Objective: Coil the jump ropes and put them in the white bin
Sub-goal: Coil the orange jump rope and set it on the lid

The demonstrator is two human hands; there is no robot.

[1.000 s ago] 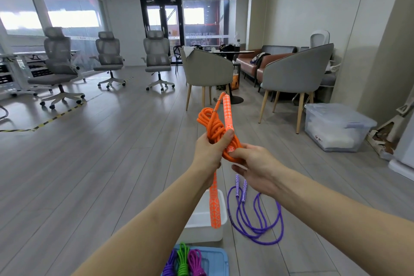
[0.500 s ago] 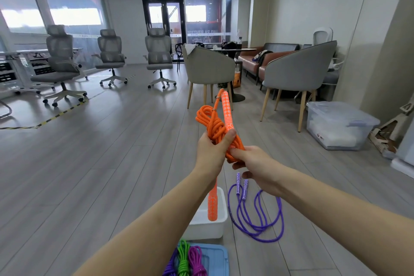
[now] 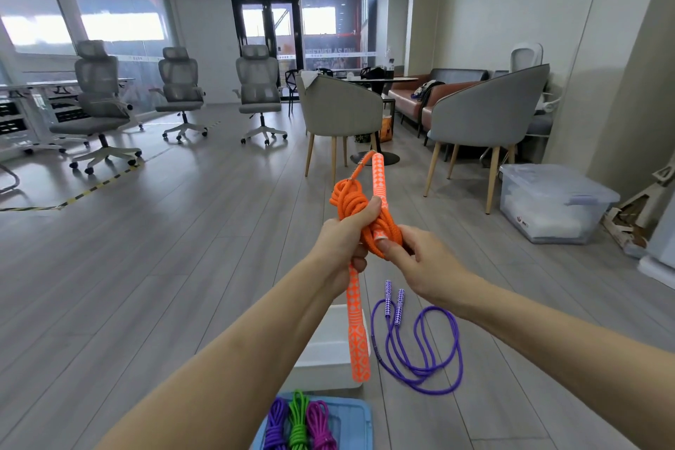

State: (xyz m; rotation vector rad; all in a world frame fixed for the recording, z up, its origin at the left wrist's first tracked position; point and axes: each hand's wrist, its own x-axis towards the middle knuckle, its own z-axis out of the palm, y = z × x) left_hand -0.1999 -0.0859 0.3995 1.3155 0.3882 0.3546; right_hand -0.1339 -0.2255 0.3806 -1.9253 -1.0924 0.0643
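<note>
Since the earlier frame the right hand (image 3: pixel 420 263) had shifted its hold on the orange jump rope (image 3: pixel 356 205): its thumb now pressed the lower end of the upright handle (image 3: pixel 378 175) while its fingers curled around the bundled cord. The left hand (image 3: pixel 345 241) kept its grip clenched around the middle of the same bundle, thumb across the coils. Both hands held the rope in the air above the floor (image 3: pixel 164 267). The second orange handle (image 3: pixel 357 332) hung straight down below the left hand, in front of the white bin (image 3: pixel 325 351), not touching it as far as could be told. A purple jump rope (image 3: pixel 420 351) lay loose on the floor just right of the bin, its two handles side by side. Nearer the camera, a blue lid (image 3: pixel 354 424) carried three coiled ropes: purple, green and magenta (image 3: pixel 299 424). A clear storage box (image 3: pixel 551 201) stood by the right wall, near the grey chairs (image 3: pixel 485 110).
</note>
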